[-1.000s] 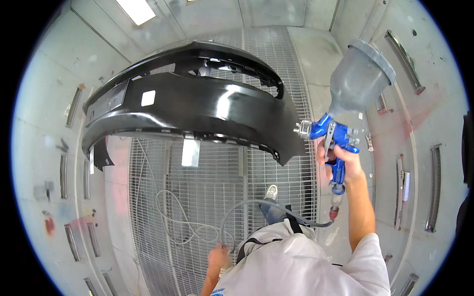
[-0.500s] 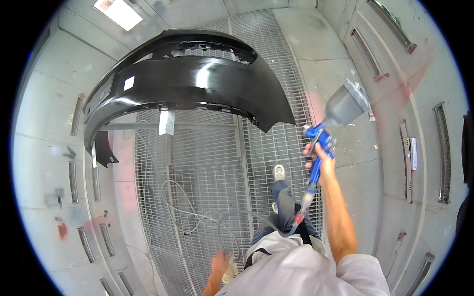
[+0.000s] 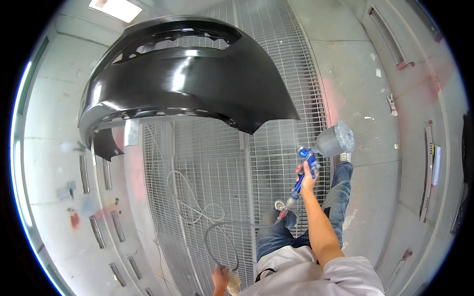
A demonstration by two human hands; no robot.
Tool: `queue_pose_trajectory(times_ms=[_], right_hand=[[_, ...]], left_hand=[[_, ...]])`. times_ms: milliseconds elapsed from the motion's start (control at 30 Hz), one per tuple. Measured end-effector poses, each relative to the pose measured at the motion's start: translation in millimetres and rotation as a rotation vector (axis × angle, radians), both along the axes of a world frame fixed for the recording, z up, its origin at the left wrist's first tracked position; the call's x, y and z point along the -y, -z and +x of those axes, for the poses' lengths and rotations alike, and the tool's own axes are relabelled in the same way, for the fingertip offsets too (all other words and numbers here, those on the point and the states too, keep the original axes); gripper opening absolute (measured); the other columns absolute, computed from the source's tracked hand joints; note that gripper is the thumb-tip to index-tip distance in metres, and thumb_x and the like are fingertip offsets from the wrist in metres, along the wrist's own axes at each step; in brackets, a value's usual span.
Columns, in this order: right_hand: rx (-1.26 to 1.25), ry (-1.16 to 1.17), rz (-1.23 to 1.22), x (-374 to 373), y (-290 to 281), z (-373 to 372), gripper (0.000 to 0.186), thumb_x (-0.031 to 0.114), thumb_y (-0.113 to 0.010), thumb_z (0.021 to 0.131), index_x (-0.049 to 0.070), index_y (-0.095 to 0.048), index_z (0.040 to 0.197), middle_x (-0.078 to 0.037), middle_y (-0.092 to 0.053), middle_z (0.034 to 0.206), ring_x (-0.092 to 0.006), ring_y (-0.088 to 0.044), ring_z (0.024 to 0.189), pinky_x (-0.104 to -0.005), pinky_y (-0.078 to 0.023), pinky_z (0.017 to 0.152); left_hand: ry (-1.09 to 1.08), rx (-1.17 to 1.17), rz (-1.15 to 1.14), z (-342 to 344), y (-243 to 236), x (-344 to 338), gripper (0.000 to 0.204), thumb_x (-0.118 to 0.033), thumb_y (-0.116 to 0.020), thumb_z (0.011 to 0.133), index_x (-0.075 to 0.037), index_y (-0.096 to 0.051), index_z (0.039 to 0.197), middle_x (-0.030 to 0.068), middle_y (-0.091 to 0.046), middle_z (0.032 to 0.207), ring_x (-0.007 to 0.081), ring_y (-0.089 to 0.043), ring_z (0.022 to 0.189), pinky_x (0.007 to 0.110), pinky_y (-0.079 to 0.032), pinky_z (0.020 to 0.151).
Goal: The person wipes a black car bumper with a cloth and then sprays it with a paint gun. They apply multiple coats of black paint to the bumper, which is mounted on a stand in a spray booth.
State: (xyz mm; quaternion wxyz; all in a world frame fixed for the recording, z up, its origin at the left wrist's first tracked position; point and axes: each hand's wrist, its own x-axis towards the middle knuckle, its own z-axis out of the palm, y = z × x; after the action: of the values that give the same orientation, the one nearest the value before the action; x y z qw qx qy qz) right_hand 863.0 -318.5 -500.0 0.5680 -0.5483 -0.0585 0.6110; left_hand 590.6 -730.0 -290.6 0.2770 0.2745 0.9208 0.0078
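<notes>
My right hand (image 3: 308,181) is closed round the handle of a blue spray gun (image 3: 308,159), with a grey paint cup (image 3: 330,142) tilted to the right on top. The gun is just right of and below the near right corner of a black car bumper (image 3: 222,84), apart from it. From the gun's handle a grey air hose (image 3: 210,232) loops down to my left hand (image 3: 220,279). That hand is low in view, its fingers closed round the hose. A cream, cloth-like thing (image 3: 233,283) shows beside it; whether the hand also holds that is unclear.
Metal floor grating (image 3: 271,153) runs under the bumper and my feet. The rest of the hose (image 3: 185,197) lies in loops on it at left. Pale walls with slotted vents (image 3: 98,232) stand on both sides. A strip of tape (image 3: 131,132) hangs from the bumper's lower edge.
My right leg has stepped out to the right. The spray gun in my right hand sits lower and further left in view. The view of the bumper has shifted, and my left hand still holds the hose.
</notes>
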Motion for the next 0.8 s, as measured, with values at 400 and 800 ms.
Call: queue_pose_trajectory(times_ms=[400, 800], right_hand=[[0.056, -0.842, -0.132, -231, -25, 266, 0.029, 0.021, -0.067, 0.091, 0.003, -0.064, 0.114, -0.009, -0.07, 0.092, -0.0158, -0.068, 0.082, -0.0278, -0.054, 0.051], [0.634, -1.277, 0.163, -357, -74, 255, 0.046, 0.024, -0.07, 0.088, 0.005, -0.061, 0.128, -0.004, -0.068, 0.08, -0.0122, -0.063, 0.07, -0.0271, -0.049, 0.062]], left_hand=[[0.011, 0.234, -0.393, 325, -2, -232, 0.039, -0.041, -0.06, 0.09, -0.003, -0.059, 0.097, 0.0233, -0.068, 0.08, 0.0446, -0.065, 0.081, 0.055, -0.049, 0.072], [-0.19, 0.331, -0.26, 478, -21, -308, 0.038, -0.042, -0.06, 0.092, -0.006, -0.054, 0.097, 0.0239, -0.066, 0.079, 0.0474, -0.063, 0.078, 0.056, -0.048, 0.069]])
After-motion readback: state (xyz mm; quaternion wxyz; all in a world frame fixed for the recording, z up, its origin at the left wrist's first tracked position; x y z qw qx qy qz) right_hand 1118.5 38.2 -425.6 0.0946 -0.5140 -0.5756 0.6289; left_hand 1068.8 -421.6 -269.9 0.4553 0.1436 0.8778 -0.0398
